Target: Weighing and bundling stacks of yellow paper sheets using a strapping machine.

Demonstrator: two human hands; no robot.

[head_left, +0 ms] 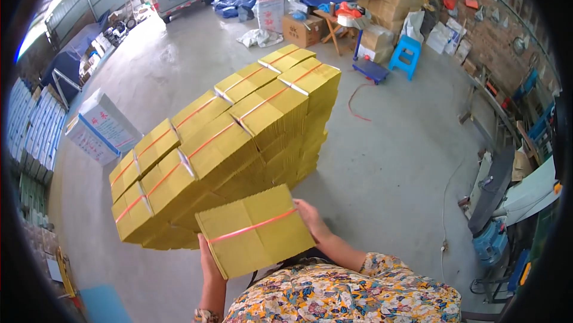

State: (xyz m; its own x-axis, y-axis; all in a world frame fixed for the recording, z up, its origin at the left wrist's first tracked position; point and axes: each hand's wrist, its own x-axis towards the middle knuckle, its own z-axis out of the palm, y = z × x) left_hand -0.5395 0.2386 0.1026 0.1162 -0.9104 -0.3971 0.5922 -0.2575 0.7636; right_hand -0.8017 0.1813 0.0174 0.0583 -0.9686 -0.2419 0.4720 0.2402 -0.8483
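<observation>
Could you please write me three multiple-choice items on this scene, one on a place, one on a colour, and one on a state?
1. Where is the blue plastic stool?
A. at the far right, past the stack
B. on top of the stack
C. beside the van

2. What colour is the strap around the held bundle of flat yellow cartons?
A. green
B. red-orange
C. black

3. How is that bundle held?
A. by the left hand alone
B. resting on the floor
C. between the left hand and the right hand

Answers: 1 A, it stands on the concrete near the brick wall; 2 B, a red-orange band crosses it; 3 C, one hand grips each end.
</observation>
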